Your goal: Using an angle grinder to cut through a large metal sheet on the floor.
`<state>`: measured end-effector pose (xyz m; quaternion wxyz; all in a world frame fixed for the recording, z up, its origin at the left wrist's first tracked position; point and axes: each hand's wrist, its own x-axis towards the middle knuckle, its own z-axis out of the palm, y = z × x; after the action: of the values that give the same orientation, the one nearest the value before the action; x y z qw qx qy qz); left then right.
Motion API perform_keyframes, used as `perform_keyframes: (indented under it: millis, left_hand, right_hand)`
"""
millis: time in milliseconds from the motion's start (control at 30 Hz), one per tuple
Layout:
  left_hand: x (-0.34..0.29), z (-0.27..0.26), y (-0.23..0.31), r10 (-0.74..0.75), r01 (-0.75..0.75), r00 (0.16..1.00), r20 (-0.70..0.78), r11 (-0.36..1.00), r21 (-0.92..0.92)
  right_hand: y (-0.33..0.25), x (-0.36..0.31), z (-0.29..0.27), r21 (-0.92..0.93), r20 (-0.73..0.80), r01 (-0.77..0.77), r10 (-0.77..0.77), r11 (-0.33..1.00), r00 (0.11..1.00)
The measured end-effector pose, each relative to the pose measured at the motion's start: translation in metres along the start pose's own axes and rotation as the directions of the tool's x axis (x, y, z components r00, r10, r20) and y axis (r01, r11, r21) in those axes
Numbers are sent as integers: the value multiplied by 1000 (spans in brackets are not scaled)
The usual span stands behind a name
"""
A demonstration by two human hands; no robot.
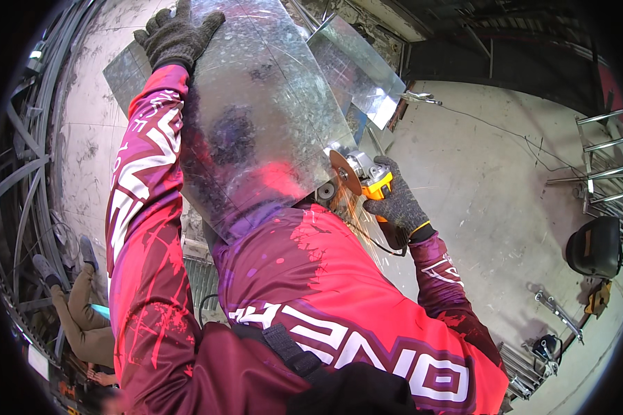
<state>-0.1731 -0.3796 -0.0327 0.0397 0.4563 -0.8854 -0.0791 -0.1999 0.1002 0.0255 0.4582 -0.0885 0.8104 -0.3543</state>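
Note:
A large shiny sheet of galvanised metal (277, 90) lies in front of me, its near end by my body. My left hand (178, 40), in a dark grey knit glove, rests on its far left part with the fingers spread. My right hand (400, 206), gloved alike, is closed around a yellow and black angle grinder (376, 185). The grinder's brown disc (344, 172) stands upright at the sheet's right edge; exactly where it touches is hard to see. Orange sparks (356, 221) stream down from the disc toward my right side.
Smaller metal sheets (356, 66) lie beyond the large one. Long metal strips (21, 159) crowd the left wall. At lower left, a person's legs (83, 311) extend nearby. Metal racks (602, 166), a black case (594, 247) and a thin cable (505, 131) are on the right.

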Motion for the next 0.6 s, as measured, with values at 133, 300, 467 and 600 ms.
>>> perform_keyframes:
  millis: [133, 300, 467, 600]
  left_hand:
    - [4, 6, 10, 21, -21, 1000, -1, 1000, -20]
    - [1, 4, -6, -3, 3, 1000, -5, 1000, 2]
    - [-1, 8, 0, 5, -5, 1000, 10, 1000, -1]
    - [1, 5, 1, 13, -13, 1000, -3, 1000, -3]
  right_hand:
    - [4, 0, -4, -56, -27, 31, -33, 998, 999]
    - [10, 4, -3, -97, -3, 106, -107, 990, 994]
    - [8, 2, -2, -44, -9, 84, -85, 995, 996]
    - [6, 1, -3, -59, -7, 64, -65, 996, 998]
